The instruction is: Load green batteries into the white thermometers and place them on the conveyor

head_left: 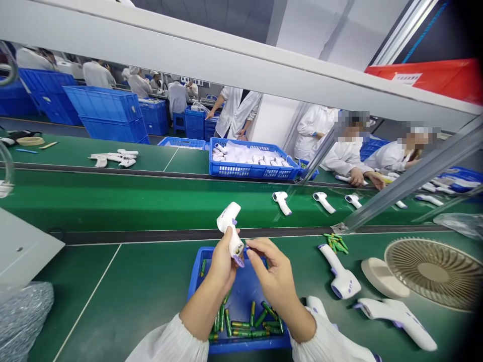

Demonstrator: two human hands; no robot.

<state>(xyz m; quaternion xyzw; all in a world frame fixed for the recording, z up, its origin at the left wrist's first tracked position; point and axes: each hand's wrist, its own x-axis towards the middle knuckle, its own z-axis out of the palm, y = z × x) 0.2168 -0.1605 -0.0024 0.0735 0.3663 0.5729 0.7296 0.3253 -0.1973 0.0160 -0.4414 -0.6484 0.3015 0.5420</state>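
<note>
My left hand [222, 264] grips a white and purple handheld thermometer [230, 229] by its handle, holding it upright above a small blue tray [241, 291]. My right hand [273, 274] is at the bottom end of the handle, fingertips pinched near its open battery slot; whether a battery sits between them I cannot tell. Several green batteries [249, 322] lie in the tray under both hands. Two more thermometers [341, 276] [396, 317] lie on the green table to my right, with a third [315, 304] partly behind my right wrist.
A few loose green batteries [336, 244] lie by a metal frame post. A small beige fan [433, 271] lies at the right. Thermometers [282, 202] ride the green belt ahead. A blue crate [251, 168] of thermometers stands beyond it. People in white coats work across the line.
</note>
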